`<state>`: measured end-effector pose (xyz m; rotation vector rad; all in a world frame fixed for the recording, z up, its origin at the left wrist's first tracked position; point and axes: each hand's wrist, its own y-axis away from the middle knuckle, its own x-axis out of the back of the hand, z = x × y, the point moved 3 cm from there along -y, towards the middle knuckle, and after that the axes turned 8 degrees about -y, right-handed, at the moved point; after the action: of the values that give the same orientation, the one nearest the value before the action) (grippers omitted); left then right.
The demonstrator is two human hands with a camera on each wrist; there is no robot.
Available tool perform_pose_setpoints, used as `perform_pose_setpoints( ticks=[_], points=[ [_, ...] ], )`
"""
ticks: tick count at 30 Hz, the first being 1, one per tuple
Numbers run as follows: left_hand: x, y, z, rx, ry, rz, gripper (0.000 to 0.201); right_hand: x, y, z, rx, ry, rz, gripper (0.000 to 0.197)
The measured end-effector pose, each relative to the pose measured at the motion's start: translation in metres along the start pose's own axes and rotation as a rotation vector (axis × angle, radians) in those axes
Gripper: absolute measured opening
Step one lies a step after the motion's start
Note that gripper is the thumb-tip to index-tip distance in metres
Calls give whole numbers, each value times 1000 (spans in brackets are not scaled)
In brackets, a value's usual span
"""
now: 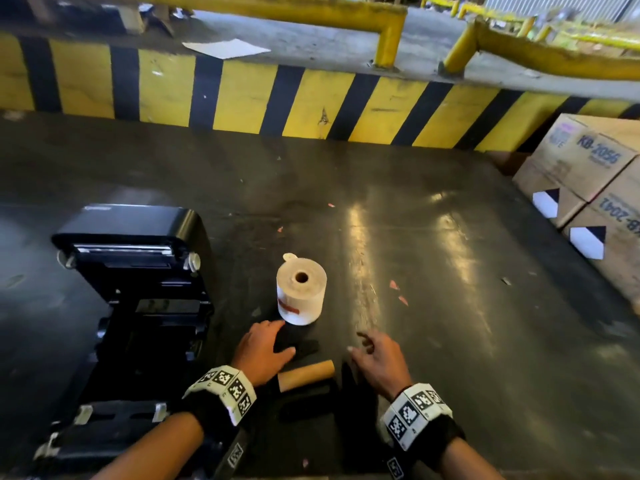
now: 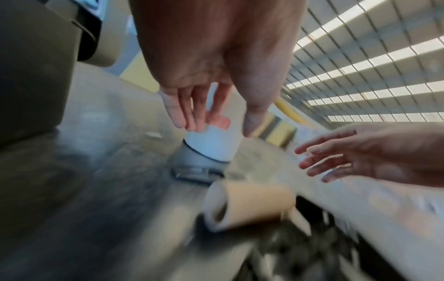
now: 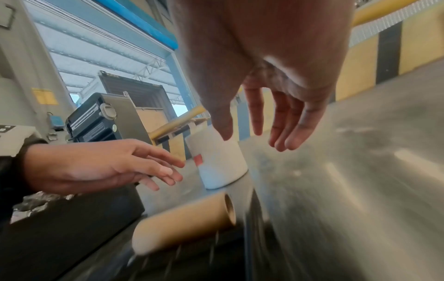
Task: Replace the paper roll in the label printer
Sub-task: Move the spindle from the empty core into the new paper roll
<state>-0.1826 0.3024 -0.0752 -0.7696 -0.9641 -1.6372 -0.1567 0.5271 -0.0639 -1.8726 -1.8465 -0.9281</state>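
Note:
A full white paper roll (image 1: 301,290) with a red tape strip stands on end on the dark floor; it also shows as the paper roll (image 2: 212,142) and the paper roll (image 3: 220,163). An empty brown cardboard core (image 1: 306,374) lies on its side between my hands, also seen as the core (image 2: 250,205) and the core (image 3: 182,222). The black label printer (image 1: 135,299) sits at the left with its lid raised. My left hand (image 1: 263,348) hovers just short of the roll, fingers straight, holding nothing. My right hand (image 1: 375,358) is spread to the right of the core, empty.
A yellow-and-black striped kerb (image 1: 311,102) with yellow rails (image 1: 391,32) runs across the back. Stacked cardboard boxes (image 1: 592,188) stand at the right. Small red scraps (image 1: 394,285) dot the glossy floor. A white sheet (image 1: 225,48) lies beyond the kerb.

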Motion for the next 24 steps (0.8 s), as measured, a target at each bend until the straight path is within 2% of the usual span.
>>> perform_pose_setpoints(
  ticks=[3, 5, 9, 12, 15, 18, 20, 22, 23, 24],
  points=[
    [19, -24, 1, 145, 260, 61, 77, 7, -31, -42, 171, -27, -9, 63],
    [27, -36, 4, 139, 365, 33, 78, 3, -48, -71, 236, 81, -94, 69],
    [31, -47, 3, 70, 433, -26, 68, -18, -66, -96, 176, 288, -261, 70],
    [30, -51, -3, 102, 432, -65, 67, -33, -67, -95, 140, 268, -273, 67],
    [35, -48, 1, 118, 490, -71, 60, -35, -67, -99, 182, 214, -216, 54],
    [38, -42, 6, 167, 607, -43, 39, -27, -69, -95, 150, 71, -205, 51],
    [39, -39, 7, 251, 669, 35, 33, -19, -67, -83, 83, -142, -202, 67],
    [40, -35, 8, 331, 723, 68, 33, -10, -63, -67, -4, -454, -162, 90],
    [40, -33, 10, 363, 745, 57, 36, -5, -60, -58, -39, -575, -146, 92],
    [42, -31, 14, 397, 775, 24, 40, 0, -54, -56, -60, -666, -146, 84]
  ],
)
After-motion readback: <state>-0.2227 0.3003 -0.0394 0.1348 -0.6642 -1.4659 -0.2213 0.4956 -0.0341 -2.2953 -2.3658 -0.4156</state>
